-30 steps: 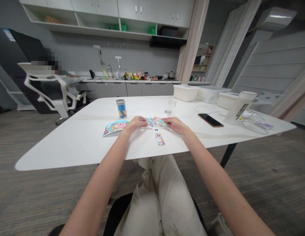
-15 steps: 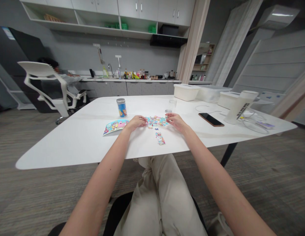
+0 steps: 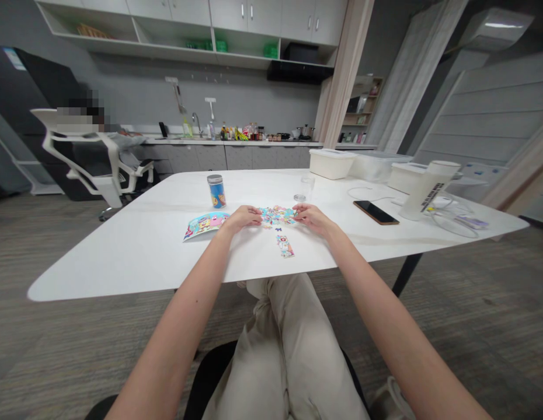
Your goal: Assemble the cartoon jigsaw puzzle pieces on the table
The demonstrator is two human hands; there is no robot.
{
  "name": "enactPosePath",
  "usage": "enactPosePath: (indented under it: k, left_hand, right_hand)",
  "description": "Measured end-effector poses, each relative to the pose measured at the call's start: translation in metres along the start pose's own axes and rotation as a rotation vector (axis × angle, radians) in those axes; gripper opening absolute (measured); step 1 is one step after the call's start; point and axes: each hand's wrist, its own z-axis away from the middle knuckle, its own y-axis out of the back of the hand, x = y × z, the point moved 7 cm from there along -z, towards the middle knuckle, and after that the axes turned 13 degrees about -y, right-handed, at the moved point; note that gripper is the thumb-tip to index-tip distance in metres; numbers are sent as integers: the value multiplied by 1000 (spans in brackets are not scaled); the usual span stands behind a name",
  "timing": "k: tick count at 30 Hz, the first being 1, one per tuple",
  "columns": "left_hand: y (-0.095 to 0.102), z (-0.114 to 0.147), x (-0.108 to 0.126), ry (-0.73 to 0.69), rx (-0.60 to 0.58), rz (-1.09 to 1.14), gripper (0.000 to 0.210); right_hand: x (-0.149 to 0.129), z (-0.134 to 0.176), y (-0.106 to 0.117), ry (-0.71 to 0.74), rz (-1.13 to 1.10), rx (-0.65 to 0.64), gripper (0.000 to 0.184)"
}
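Note:
A pile of small colourful puzzle pieces [image 3: 278, 214] lies on the white table in front of me. At its left edge is my left hand [image 3: 245, 217], fingers bent loosely and apart, the tips against the pieces. My right hand [image 3: 314, 219] rests at the right edge, its fingers slightly spread among the outer pieces. Whether a piece sits under the fingertips is too small to tell. Nearer to me lies a joined strip of puzzle [image 3: 285, 246], with a loose dark blue piece [image 3: 278, 229] just above it. A cartoon picture sheet [image 3: 204, 225] lies left, partly behind my left hand.
A blue can with a grey lid [image 3: 217, 191] stands behind the sheet. Beyond my right hand are a clear jar [image 3: 307, 185] and a round lid [image 3: 299, 198]. A phone [image 3: 375, 212], white tumbler [image 3: 429, 191], cables and storage boxes [image 3: 331, 164] occupy the right. Someone sits at far left.
My right hand has lowered slightly and drawn in at the pile's right edge, uncovering more of the round lid. My left hand has hardly moved.

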Motion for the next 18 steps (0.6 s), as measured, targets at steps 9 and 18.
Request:
enactPosePath:
  k: [9,18]
  left_hand:
    - [0,-3,-3,-9,-17,-7,24]
    - [-1,-5,-3,-46,-50,-16,35]
  right_hand:
    - [3,0,-2,-18,41,-18,29]
    - [6,2,-11,-47,42,-99,26]
